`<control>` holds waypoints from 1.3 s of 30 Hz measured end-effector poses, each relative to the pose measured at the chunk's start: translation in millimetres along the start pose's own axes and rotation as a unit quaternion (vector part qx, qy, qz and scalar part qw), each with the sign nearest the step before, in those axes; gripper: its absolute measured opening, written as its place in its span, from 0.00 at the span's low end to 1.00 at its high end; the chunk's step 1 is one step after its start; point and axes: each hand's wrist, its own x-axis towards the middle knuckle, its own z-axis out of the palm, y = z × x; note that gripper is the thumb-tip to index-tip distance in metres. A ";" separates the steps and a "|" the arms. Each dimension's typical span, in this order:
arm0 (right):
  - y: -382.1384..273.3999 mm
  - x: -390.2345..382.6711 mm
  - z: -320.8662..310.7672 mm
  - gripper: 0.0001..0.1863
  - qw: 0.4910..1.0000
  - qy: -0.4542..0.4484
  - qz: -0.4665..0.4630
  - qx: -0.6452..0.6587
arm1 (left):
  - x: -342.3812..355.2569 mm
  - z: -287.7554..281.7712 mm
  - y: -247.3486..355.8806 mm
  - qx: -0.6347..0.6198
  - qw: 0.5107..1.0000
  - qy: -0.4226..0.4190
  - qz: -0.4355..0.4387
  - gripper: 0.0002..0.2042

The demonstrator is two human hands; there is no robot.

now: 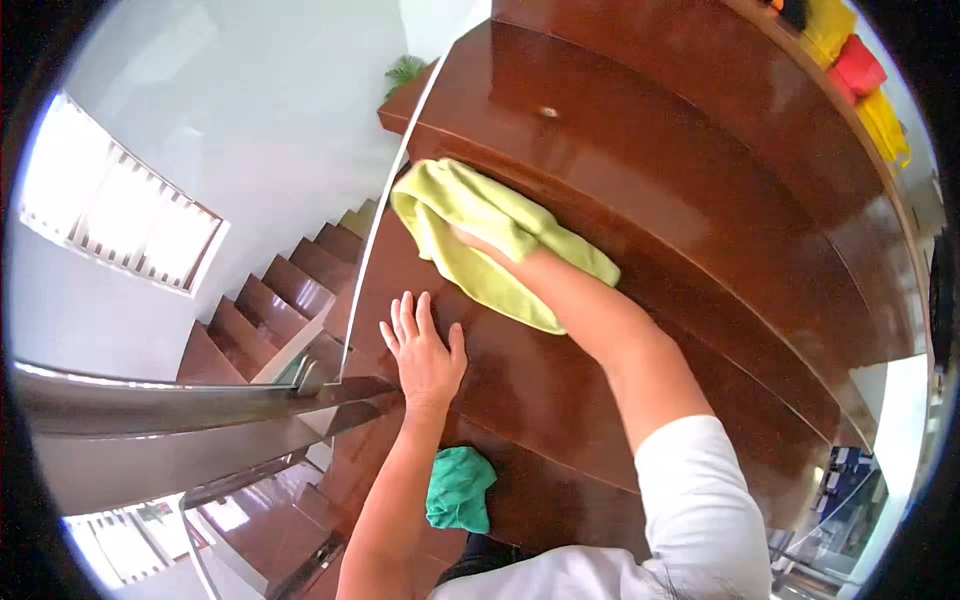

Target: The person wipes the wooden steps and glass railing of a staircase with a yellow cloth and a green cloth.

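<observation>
Glossy red-brown stair steps rise in front of me. On one of them a yellow-green cloth lies against the riser, close to the step's left end. My right hand is on this cloth, whose folds wrap over it and hide the fingers. My left hand rests flat on the same step, fingers spread and nothing in them, nearer to me than the cloth. A crumpled green cloth lies lower down, beside my left forearm.
A glass panel edge runs along the steps' left side, meeting a metal handrail. Beyond it, another flight runs along a white wall with a window. Yellow and red items are at the upper right; a plant stands behind.
</observation>
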 end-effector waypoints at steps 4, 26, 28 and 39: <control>-21.8 64.6 19.6 0.27 0.978 -0.142 -0.075 -0.133 | 0.9 4.3 8.2 0.009 0.999 0.028 0.021 0.28; 44.9 -429.0 -271.0 0.18 0.824 -0.006 0.446 0.349 | 6.4 21.5 -34.8 0.118 0.991 0.053 0.031 0.26; 51.5 -522.8 -307.7 0.17 0.903 -0.020 0.422 0.081 | 4.4 24.5 -28.0 0.101 0.994 0.035 0.021 0.26; 80.3 -691.1 -368.8 0.30 0.625 0.013 0.760 -0.176 | 3.3 10.9 -22.5 0.082 0.996 0.039 0.005 0.24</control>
